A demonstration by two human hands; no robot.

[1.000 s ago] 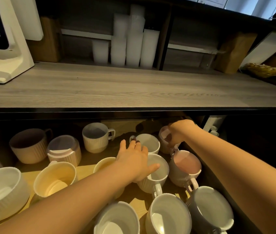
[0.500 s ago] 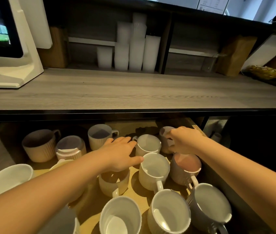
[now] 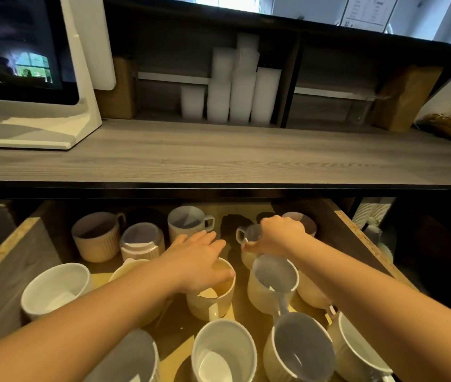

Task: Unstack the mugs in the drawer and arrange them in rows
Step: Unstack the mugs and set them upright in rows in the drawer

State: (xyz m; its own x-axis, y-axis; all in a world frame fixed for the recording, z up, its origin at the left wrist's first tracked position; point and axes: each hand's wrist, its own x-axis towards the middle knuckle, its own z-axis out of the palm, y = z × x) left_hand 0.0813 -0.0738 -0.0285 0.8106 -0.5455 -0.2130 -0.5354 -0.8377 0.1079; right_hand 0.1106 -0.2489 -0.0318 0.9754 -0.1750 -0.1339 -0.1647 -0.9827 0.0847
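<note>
An open wooden drawer [image 3: 356,229] holds several ribbed mugs standing singly. My left hand [image 3: 200,261] lies flat over a cream mug [image 3: 214,297] in the middle; its palm is on the rim and its fingers stretch past it, spread. My right hand [image 3: 277,237] grips the rim of a small white mug [image 3: 247,238], whose handle points left. A pinkish mug [image 3: 305,222] stands just behind that hand. Another white mug [image 3: 272,281] stands under my right wrist. Both forearms hide parts of the nearer mugs.
Three mugs [image 3: 97,235] line the drawer's back left. A big white mug [image 3: 56,288] sits at the left and several more [image 3: 224,351] along the front. The grey counter [image 3: 218,158] overhangs the drawer's back. On it stand a monitor base [image 3: 39,133] and stacked plastic cups [image 3: 235,86].
My left hand moved left from the white mug onto the cream mug. My right hand left the pinkish back mug and took the small white mug's rim. The view tilted up.
</note>
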